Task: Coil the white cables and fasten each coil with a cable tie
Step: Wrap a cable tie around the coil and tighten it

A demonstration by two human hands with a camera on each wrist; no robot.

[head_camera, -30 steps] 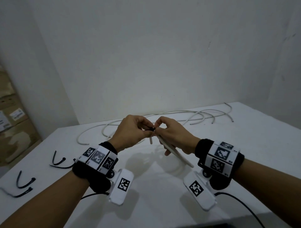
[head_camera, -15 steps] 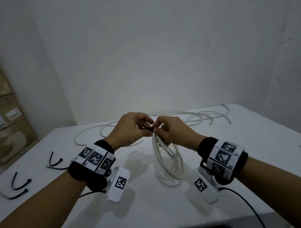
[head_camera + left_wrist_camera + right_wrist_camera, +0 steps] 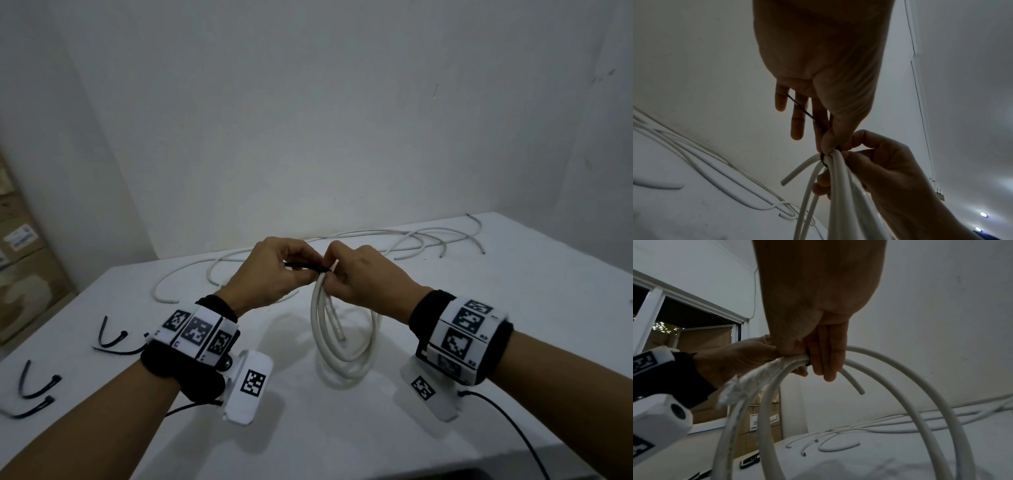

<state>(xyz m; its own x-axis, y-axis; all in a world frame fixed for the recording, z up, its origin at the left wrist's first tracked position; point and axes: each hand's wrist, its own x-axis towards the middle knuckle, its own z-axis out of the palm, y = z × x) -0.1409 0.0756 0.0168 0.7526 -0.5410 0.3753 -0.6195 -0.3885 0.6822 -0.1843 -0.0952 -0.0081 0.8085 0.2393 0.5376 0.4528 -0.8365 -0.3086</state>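
- Above the table [image 3: 513,308], your right hand [image 3: 363,274] clamps the top of the white coil [image 3: 342,342]; the loops hang down to the surface.
- Your left hand [image 3: 270,270] pinches the cable tie [image 3: 303,265] tail; the tail runs leftward, level, away from the bundle.
- The tie's loop [image 3: 823,160] circles the strands just beside your right fingertips [image 3: 823,178]; cinching likely needs a leftward pull along that axis.
- Loose cables [image 3: 411,236] lie behind; spare ties [image 3: 37,394] lie far left.

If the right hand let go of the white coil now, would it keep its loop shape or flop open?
Probably springy: the coil hangs in round loops, its cut end jutting out. The cable tie already circles it, so it likely stays bundled.
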